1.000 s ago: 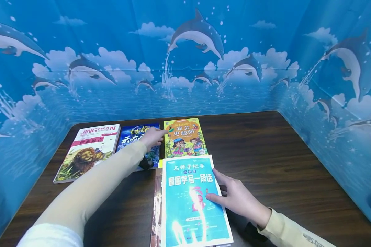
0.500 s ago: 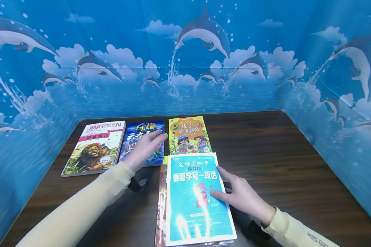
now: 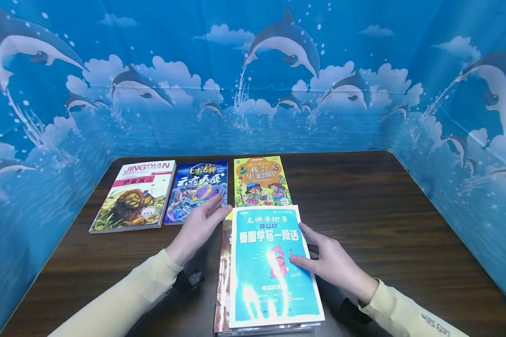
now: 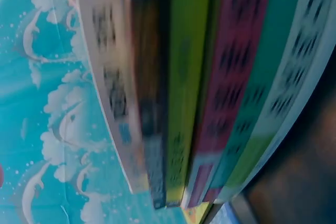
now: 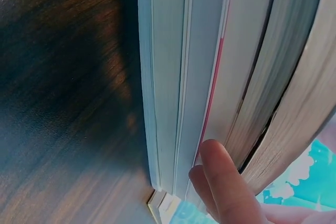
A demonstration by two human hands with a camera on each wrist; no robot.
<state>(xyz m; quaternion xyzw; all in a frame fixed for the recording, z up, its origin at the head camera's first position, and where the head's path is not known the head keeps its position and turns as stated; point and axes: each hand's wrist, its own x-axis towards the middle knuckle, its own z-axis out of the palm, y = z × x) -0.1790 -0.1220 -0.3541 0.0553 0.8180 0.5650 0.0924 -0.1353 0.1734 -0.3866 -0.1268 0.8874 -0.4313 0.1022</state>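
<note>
A tall stack of books, topped by a turquoise book (image 3: 257,276), stands at the table's front middle. My right hand (image 3: 335,264) rests at its right side, thumb on the top cover. In the right wrist view, its fingertips (image 5: 215,156) touch the page edges. My left hand (image 3: 198,229) is left of the stack with fingers extended and holds nothing; it overlaps the lower corner of a blue book (image 3: 194,187) in the head view. The stack's spines, including a yellow-green spine (image 4: 186,77), fill the left wrist view.
Behind the stack lies a yellow children's book (image 3: 261,180), its lower end covered by the stack. A thick white book with a lion (image 3: 132,201) lies at the back left. The dark wooden table (image 3: 375,210) is bordered by a blue dolphin backdrop (image 3: 194,121).
My left hand has drawn back from the blue book toward the stack's left side. The right hand stays at the stack. The head view has shifted slightly.
</note>
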